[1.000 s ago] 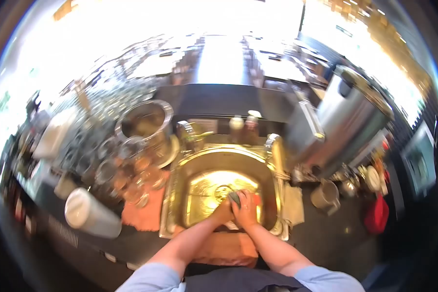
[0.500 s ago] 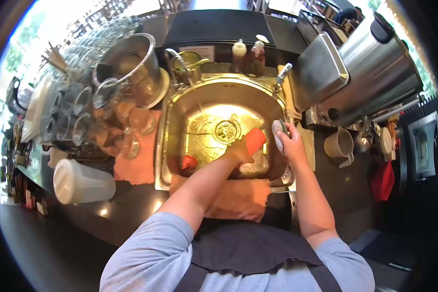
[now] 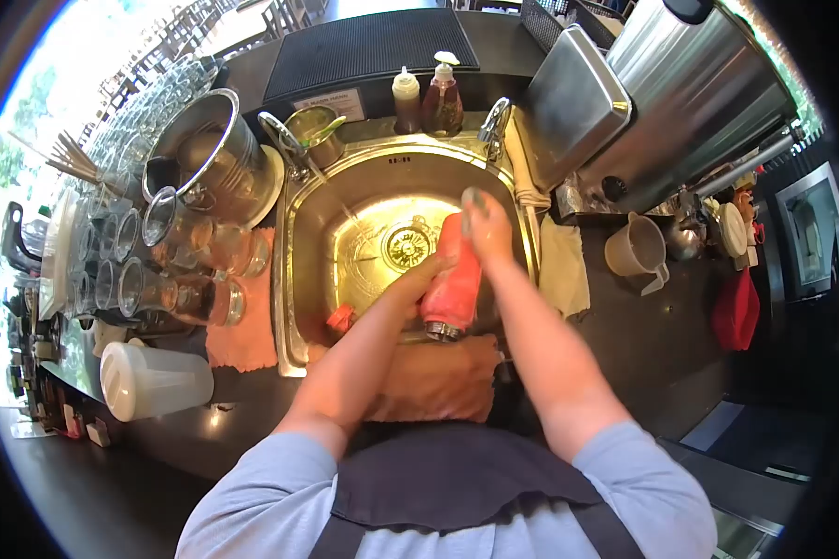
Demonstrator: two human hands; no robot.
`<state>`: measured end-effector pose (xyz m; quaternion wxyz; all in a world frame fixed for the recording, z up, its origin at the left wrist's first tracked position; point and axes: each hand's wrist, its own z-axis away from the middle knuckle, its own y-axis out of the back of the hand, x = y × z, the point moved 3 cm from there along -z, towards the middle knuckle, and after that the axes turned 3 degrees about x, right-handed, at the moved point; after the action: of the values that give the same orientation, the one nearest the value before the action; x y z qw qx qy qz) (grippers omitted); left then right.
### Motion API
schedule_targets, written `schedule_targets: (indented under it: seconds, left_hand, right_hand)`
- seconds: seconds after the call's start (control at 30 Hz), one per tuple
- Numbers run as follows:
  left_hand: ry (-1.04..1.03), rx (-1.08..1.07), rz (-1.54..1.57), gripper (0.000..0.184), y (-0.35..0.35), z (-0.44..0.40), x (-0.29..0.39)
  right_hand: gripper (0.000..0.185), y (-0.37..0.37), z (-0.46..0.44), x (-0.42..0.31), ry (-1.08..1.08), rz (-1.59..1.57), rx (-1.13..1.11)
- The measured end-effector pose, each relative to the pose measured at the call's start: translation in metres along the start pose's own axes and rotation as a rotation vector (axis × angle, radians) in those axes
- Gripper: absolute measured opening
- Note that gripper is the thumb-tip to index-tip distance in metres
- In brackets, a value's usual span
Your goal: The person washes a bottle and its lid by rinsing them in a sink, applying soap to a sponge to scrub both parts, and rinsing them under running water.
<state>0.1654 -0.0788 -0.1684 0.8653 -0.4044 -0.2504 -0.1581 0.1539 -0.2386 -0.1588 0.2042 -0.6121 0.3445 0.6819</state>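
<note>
Over the sink (image 3: 331, 210), my left hand (image 3: 429, 270) is wrapped round a red bottle (image 3: 457, 289). The bottle lies tilted, its metal-rimmed end toward me and its other end pointing away. My right hand (image 3: 490, 228) is closed on a sponge (image 3: 476, 203), held against or right beside the bottle's far end; blur hides the exact contact. A small red piece like a cap (image 3: 342, 319) lies in the basin, left of my left forearm. Water runs from the left tap (image 3: 284, 135) into the basin.
Left of the sink stand glass jugs (image 3: 149, 289) on an orange cloth (image 3: 242, 345), a metal bucket (image 3: 196, 149) and a white lidded tub (image 3: 154, 380). Behind are two pump bottles (image 3: 442, 104). To the right are a folded cloth (image 3: 564, 270) and a plastic measuring jug (image 3: 636, 253).
The red bottle has been lifted from the basin floor toward me and now shows fully. My right hand has brought the sponge left to the bottle. The camera view has shifted slightly.
</note>
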Motion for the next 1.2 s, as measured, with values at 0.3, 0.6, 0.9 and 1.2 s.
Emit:
schedule_targets:
  seconds: [0.3,0.6,0.9,1.2]
  left_hand:
    - [-0.179,0.051,0.170,0.055,0.048,0.040,0.025]
    - [-0.409,0.156,0.129,0.052,0.078,-0.018,0.031]
    - [-0.079,0.294,0.305,0.040,0.010,0.033,0.001]
    - [-0.658,0.438,-0.807,0.077,0.007,0.068,-0.013]
  right_hand:
    - [0.044,-0.038,0.098,-0.030,-0.340,-0.159,-0.153]
    - [0.055,-0.059,0.066,-0.024,0.386,0.143,-0.260]
    - [0.048,-0.030,0.022,0.036,-0.580,-0.499,-0.295]
    - [0.047,-0.021,0.067,0.029,-0.615,-0.671,0.043]
